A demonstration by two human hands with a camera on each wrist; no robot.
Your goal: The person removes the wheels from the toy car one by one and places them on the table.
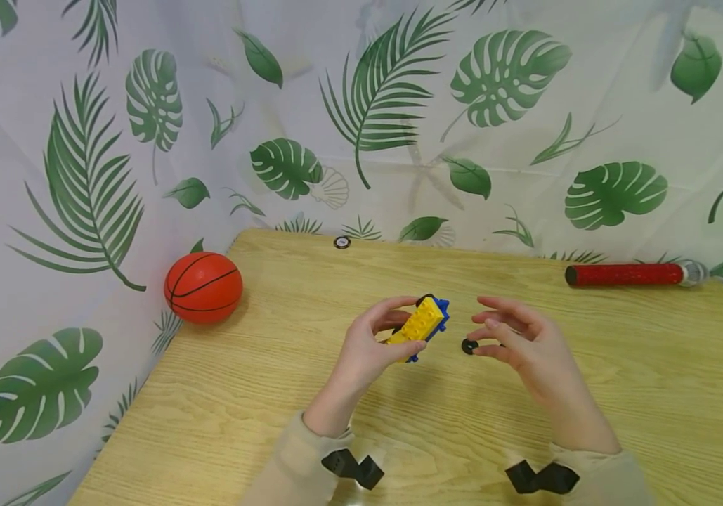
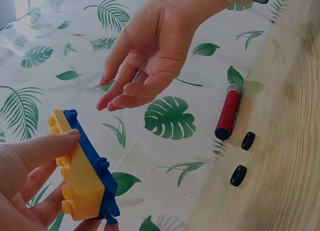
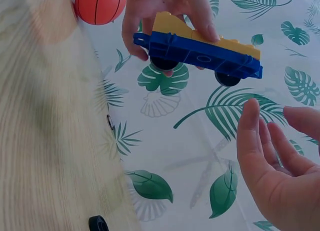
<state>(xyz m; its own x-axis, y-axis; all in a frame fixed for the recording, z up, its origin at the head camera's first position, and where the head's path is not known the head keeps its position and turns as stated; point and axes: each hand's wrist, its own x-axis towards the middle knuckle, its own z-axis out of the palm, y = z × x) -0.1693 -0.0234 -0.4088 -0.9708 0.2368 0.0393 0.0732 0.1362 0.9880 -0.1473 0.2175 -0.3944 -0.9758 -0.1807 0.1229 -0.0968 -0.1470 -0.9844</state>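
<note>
The left hand point(image 1: 367, 344) holds the car point(image 1: 421, 321), tilted, above the middle of the table point(image 1: 209, 422), thumb on one side and fingers on the other. Two black wheels point(image 3: 228, 79) show at its blue base, under yellow blocks. The right hand point(image 1: 535, 348) holds nothing, its fingers loosely bent and spread near the car, apart from it. Two loose wheels point(image 2: 238, 175) lie on the table; one is largely hidden from the head view, seemingly behind the right fingers. The ball point(image 1: 204, 288) sits at the left edge, the red tube point(image 1: 627, 275) at far right, a small disc point(image 1: 342, 242) at the back.
</note>
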